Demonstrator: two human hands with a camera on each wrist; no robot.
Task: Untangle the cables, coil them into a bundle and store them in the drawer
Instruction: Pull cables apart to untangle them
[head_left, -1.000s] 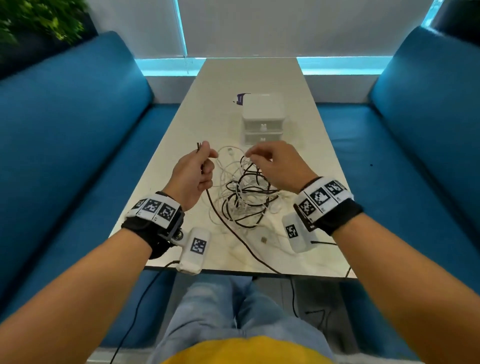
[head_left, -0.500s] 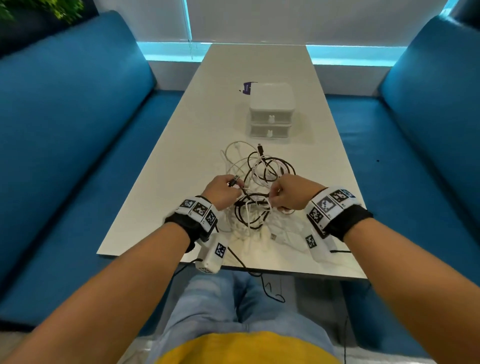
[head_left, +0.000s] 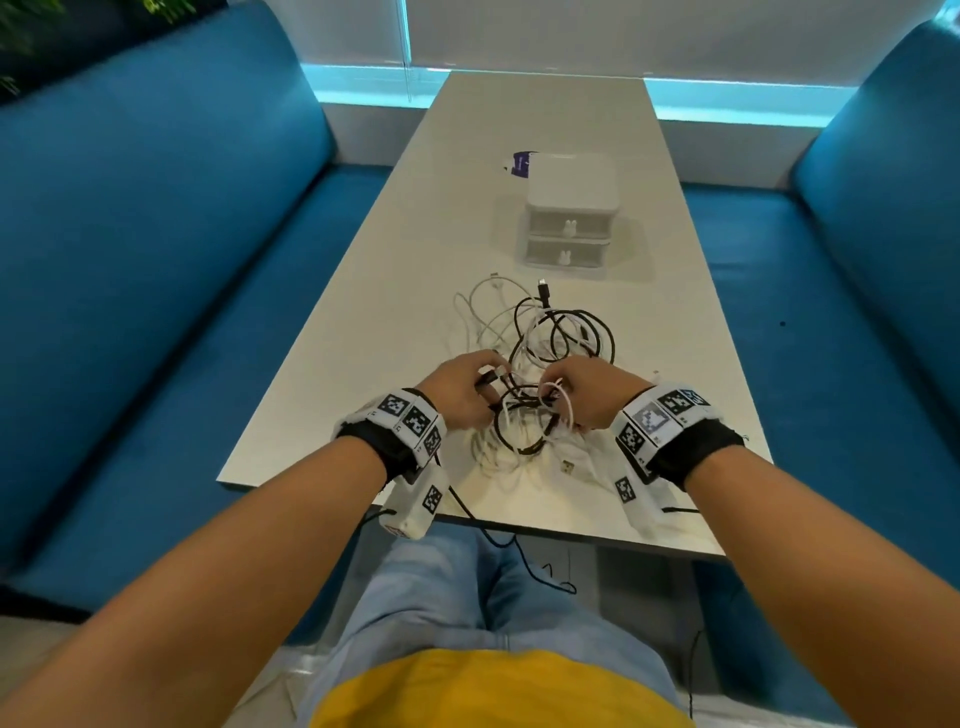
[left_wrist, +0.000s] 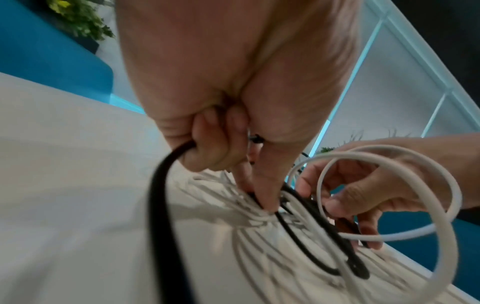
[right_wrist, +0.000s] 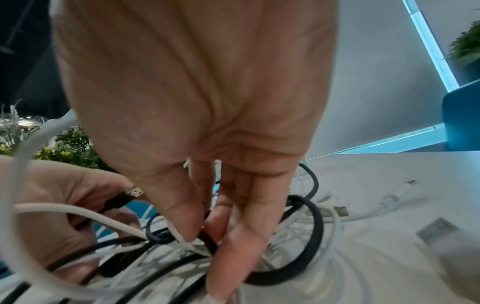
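- Left hand (head_left: 462, 392): fingers curled round a black cable (left_wrist: 158, 205), its metal plug sticking out past the thumb.
- Tangle of cables (head_left: 540, 358) lies between and beyond both sets of fingertips, black and white loops still crossed over each other.
- Right hand (head_left: 587, 392): fingertips (right_wrist: 192, 232) pinch a white cable (right_wrist: 78, 211) at the knot's middle.
- Risk: pulling both ends apart likely tightens the knot; a loop round the right fingers could snag.
- Risk: a black lead hangs off the table (head_left: 363, 332) edge below the left wrist and may drag the pile.
- Drawers (head_left: 569, 228), both shut, stand well beyond the fingertips.
- Pale table top, blue benches (head_left: 156, 260) either side, window behind.
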